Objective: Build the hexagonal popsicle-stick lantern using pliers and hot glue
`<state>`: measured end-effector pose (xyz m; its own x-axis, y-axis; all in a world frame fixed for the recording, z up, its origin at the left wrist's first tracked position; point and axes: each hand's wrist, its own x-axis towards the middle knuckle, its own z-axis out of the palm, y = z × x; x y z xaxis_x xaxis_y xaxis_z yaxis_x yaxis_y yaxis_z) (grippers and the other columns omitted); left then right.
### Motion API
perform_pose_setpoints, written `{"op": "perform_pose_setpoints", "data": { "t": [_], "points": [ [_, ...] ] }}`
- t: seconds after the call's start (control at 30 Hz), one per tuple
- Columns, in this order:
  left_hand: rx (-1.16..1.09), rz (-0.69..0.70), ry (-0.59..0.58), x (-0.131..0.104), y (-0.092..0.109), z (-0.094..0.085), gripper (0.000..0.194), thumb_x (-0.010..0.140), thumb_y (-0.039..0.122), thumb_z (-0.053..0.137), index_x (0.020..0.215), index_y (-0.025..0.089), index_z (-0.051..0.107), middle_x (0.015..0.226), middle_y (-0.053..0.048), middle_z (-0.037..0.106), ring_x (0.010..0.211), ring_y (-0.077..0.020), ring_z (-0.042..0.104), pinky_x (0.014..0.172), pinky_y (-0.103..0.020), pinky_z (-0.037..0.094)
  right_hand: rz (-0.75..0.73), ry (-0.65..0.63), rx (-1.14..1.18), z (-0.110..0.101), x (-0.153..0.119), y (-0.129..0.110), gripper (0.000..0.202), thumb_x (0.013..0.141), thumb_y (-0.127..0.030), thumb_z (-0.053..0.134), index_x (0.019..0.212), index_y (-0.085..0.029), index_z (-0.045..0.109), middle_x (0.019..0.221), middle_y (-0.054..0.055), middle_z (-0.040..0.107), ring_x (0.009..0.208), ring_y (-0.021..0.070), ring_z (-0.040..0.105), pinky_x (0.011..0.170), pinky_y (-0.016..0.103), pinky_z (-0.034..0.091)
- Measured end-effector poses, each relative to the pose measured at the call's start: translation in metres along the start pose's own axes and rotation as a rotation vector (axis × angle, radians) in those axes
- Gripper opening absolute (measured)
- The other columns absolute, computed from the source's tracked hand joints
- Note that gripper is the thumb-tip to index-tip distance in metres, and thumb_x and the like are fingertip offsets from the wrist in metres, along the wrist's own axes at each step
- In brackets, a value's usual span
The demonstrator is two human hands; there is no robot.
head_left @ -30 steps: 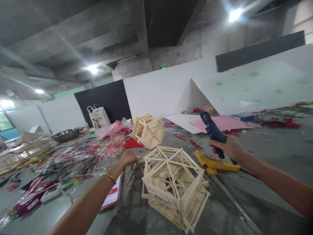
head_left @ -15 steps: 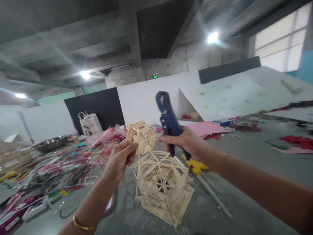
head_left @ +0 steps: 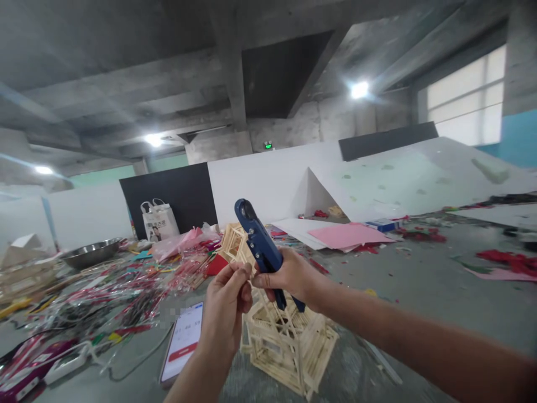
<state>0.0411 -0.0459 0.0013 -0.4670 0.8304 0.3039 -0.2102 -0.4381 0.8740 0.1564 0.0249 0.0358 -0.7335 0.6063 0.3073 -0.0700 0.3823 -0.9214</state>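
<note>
My right hand [head_left: 289, 277] is wrapped around a blue plier-like hand tool [head_left: 262, 240], its head pointing up and to the left. Close beside it, my left hand [head_left: 232, 291] is closed in a pinch on what looks like a thin wooden stick, mostly hidden by the fingers. Below both hands a frame of glued wooden sticks [head_left: 289, 347] stands on the grey surface, its top partly covered by the tool and my right hand. Behind the hands is a second stick structure [head_left: 232, 240], also partly hidden.
Left of my forearm lies a phone [head_left: 182, 341] with a lit screen. Plastic-wrapped craft materials [head_left: 138, 291] and a metal bowl [head_left: 91, 253] spread over the left side. Pink paper [head_left: 350, 235] lies at the back. A pale glue stick [head_left: 382, 361] is at the right.
My right hand has brought the blue tool left and down, close to my left hand. My left hand has shifted slightly right and down. The view has tilted up, and the phone shows more fully.
</note>
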Motion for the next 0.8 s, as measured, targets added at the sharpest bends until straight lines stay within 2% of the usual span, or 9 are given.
{"op": "perform_pose_setpoints", "data": {
  "t": [0.27, 0.5, 0.8],
  "points": [
    [0.032, -0.029, -0.004, -0.003, 0.001, 0.001, 0.026, 0.067, 0.035, 0.07, 0.075, 0.013, 0.059, 0.044, 0.007, 0.044, 0.038, -0.0024, 0.033, 0.035, -0.014, 0.022, 0.07, -0.105, -0.002, -0.006, -0.002, 0.005, 0.032, 0.057, -0.037, 0.072, 0.069, -0.015, 0.054, 0.044, -0.004, 0.052, 0.038, 0.0084, 0.046, 0.035, 0.019, 0.035],
    [0.066, -0.02, -0.028, -0.006, 0.003, 0.001, 0.027, 0.068, 0.037, 0.069, 0.075, 0.013, 0.059, 0.043, 0.006, 0.044, 0.038, -0.0028, 0.033, 0.036, -0.015, 0.022, 0.071, -0.13, -0.011, -0.008, -0.003, 0.003, 0.03, 0.058, -0.035, 0.071, 0.066, -0.015, 0.051, 0.043, -0.004, 0.051, 0.038, 0.008, 0.046, 0.037, 0.019, 0.037],
    [0.093, -0.01, 0.002, -0.007, 0.001, 0.003, 0.03, 0.064, 0.038, 0.071, 0.073, 0.013, 0.057, 0.041, 0.007, 0.044, 0.037, -0.0031, 0.032, 0.035, -0.015, 0.023, 0.087, -0.141, -0.028, -0.011, -0.003, 0.002, 0.031, 0.057, -0.034, 0.073, 0.067, -0.015, 0.051, 0.043, -0.005, 0.051, 0.038, 0.0077, 0.047, 0.037, 0.018, 0.036]
  ]
}}
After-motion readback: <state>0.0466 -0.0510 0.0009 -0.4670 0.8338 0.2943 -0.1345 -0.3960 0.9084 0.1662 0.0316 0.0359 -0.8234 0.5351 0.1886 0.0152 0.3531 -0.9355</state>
